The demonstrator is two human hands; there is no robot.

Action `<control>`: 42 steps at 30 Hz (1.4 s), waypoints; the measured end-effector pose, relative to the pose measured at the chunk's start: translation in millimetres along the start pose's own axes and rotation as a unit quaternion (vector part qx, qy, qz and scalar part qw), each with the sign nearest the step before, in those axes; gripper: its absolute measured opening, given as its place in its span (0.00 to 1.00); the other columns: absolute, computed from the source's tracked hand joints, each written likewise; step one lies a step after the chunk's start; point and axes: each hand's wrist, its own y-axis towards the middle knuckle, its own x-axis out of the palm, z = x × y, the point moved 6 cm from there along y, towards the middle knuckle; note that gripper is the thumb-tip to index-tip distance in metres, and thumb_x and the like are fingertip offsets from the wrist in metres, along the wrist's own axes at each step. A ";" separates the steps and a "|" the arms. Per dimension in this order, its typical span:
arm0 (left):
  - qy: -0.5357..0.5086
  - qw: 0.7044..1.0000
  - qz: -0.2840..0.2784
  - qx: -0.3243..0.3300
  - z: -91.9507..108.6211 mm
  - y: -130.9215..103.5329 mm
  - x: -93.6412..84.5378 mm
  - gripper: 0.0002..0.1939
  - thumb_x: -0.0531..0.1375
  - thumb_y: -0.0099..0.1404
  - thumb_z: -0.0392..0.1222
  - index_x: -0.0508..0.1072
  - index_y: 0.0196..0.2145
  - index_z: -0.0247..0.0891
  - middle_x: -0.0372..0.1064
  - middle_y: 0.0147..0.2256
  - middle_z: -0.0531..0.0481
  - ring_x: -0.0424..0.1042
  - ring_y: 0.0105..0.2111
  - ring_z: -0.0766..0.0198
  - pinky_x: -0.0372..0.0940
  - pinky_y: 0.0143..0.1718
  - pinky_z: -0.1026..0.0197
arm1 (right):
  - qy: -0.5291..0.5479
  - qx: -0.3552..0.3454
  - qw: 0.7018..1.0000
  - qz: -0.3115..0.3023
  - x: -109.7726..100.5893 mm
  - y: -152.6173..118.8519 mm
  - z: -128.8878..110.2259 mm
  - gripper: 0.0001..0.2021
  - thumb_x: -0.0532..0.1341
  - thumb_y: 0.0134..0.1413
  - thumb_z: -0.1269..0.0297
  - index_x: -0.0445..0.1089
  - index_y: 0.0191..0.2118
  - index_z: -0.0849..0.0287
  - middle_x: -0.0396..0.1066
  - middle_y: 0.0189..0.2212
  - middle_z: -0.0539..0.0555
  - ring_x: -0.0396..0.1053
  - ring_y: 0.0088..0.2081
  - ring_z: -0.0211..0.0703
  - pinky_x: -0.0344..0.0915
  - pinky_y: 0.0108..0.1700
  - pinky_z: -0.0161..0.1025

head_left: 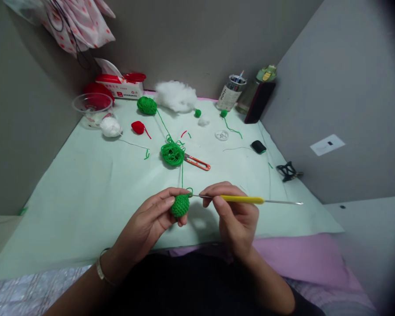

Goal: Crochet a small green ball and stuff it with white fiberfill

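Black clothing (191, 289) on the wearer's torso lies nearest us, well to the near side of the snips (206, 167). We find the left hand (151, 213) nearer than the snips and to their left, thumb and fingers closed around a green crocheted ball (180, 207). The ball is likewise on the near side of the snips, slightly left. We note a bracelet (99, 266) on the left wrist.

We find the right hand (238, 217) nearer than the snips and to their right, thumb and fingers gripping the yellow handle of a hook (242, 199). Its tip meets the ball's upper right edge, beside a small loop; whether it passes through a stitch we cannot tell.

We see a green tangle (172, 154) touching the snips on their left, a strand running from it toward the left hand. Beyond the snips we record stuffing (176, 95) and two small green balls (198, 113); beyond and left, red yarn (138, 127); right, a clip (288, 171).
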 end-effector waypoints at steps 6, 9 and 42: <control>0.017 1.000 -0.006 0.005 0.8 -0.6 1.6 0.14 0.66 0.71 0.47 0.83 0.47 0.35 0.74 0.32 0.46 0.73 0.33 0.62 0.66 0.37 0.61 | 0.002 -0.006 1.000 -0.006 1.3 -0.3 -1.0 0.09 0.62 0.69 0.71 0.80 0.45 0.53 0.78 0.38 0.53 0.74 0.35 0.40 0.75 0.35 0.40; 0.024 1.000 -0.001 0.003 0.8 -1.2 1.8 0.14 0.66 0.71 0.47 0.83 0.47 0.36 0.74 0.32 0.46 0.73 0.33 0.62 0.66 0.38 0.61 | -0.004 -0.006 1.000 -0.005 1.7 0.1 -0.8 0.09 0.62 0.68 0.71 0.80 0.45 0.53 0.78 0.37 0.53 0.74 0.35 0.40 0.75 0.35 0.40; 0.033 0.999 -0.019 -0.011 -3.2 -3.8 8.8 0.10 0.72 0.63 0.44 0.88 0.43 0.45 0.78 0.33 0.51 0.73 0.34 0.65 0.66 0.39 0.65 | -0.124 -0.091 0.987 -0.048 9.5 -1.9 -11.5 0.16 0.62 0.66 0.79 0.78 0.51 0.54 0.79 0.39 0.54 0.77 0.41 0.43 0.77 0.41 0.44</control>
